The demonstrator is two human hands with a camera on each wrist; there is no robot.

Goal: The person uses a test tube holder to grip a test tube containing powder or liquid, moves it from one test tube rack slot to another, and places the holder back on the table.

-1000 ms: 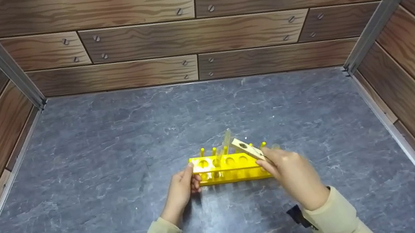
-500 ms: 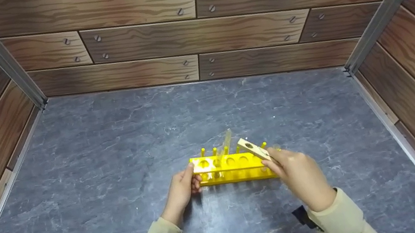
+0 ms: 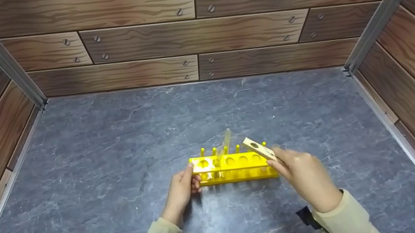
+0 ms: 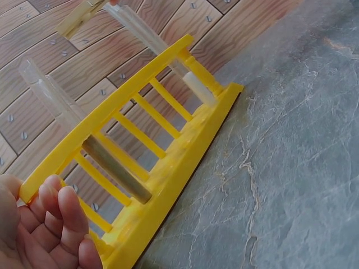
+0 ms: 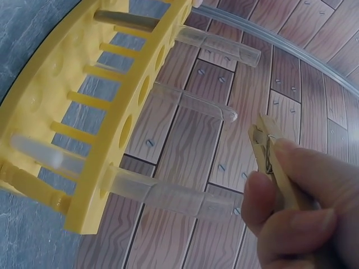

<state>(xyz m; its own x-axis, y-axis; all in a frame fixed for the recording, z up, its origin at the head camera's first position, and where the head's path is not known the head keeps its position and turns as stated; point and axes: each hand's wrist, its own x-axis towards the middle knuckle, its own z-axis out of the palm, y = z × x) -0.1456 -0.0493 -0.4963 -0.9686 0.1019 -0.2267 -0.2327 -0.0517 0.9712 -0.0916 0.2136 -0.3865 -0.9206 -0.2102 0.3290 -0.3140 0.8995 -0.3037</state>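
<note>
My left hand (image 3: 179, 187) grips the left end of a yellow test tube rack (image 3: 236, 177), thumb on its top edge. My right hand (image 3: 304, 174) pinches a wooden test tube clamp (image 3: 257, 148) over the rack's right part. In the right wrist view, nothing shows between the clamp's jaws. A test tube with white contents (image 5: 157, 190) stands in the end hole nearest that hand. Near the left hand, another tube holds brownish contents (image 4: 116, 168). Behind the top bar, a clear tube (image 5: 196, 105) leans out at the rack's peg side.
The rack stands on a grey marbled tabletop (image 3: 131, 137). Wood-patterned panels (image 3: 194, 35) enclose the back and both sides, with metal posts (image 3: 2, 57) at the corners. Several yellow pegs (image 3: 214, 149) rise along the rack's far side.
My right hand has moved a little to the right along the rack, carrying the wooden clamp away from the leaning tube. The left hand and the rack have stayed in place.
</note>
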